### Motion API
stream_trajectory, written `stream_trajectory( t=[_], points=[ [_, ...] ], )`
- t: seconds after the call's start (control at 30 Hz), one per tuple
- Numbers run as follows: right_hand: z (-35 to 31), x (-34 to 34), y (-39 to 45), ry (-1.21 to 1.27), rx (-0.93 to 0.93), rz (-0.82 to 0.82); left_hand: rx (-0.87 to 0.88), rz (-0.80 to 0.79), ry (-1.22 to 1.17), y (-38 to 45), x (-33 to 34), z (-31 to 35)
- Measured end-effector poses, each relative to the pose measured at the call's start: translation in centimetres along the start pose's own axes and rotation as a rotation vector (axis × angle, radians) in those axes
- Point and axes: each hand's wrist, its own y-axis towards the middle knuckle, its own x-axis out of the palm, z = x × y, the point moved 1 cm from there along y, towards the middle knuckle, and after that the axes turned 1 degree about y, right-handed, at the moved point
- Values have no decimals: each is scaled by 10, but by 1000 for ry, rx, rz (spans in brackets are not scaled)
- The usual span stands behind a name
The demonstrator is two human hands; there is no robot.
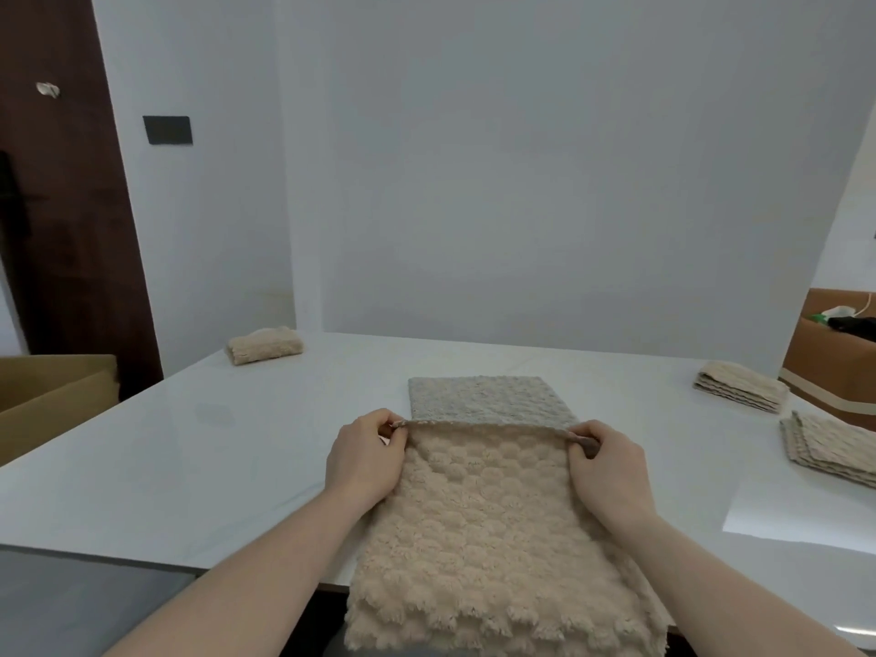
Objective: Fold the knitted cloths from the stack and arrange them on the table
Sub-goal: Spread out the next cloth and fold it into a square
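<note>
A beige knitted cloth [493, 523] lies in front of me on the white table [199, 448], its near end hanging over the front edge. Its grey underside [483, 398] shows at the far end. My left hand [365, 455] pinches the left corner of the lifted edge. My right hand [604, 459] pinches the right corner of the same edge. A folded beige cloth [265, 344] sits at the table's far left. A stack of cloths [829, 448] lies at the right edge, and another folded pile [739, 385] lies behind it.
A brown cardboard box [834, 358] with dark items stands past the table's right side. A yellowish box [52, 395] sits to the left, beside a dark wooden door [61, 206]. White walls stand behind the table.
</note>
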Motion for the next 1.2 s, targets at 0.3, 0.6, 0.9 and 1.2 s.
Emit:
stream_trajectory(
  t=[0.3,0.6,0.9,1.2],
  points=[
    [-38,-34,23,54,-49,0,45,-49,-102,19,-35,27],
    [-31,-68,-24,-25,-147,-117,128,-138,39,-25,-59,17],
    [-19,-84,-79,-86,-189,-212,214,-165,158,-86,-78,0],
    [-11,-91,-106,-132,-185,-260,190,-197,205,-110,-83,0]
  ],
)
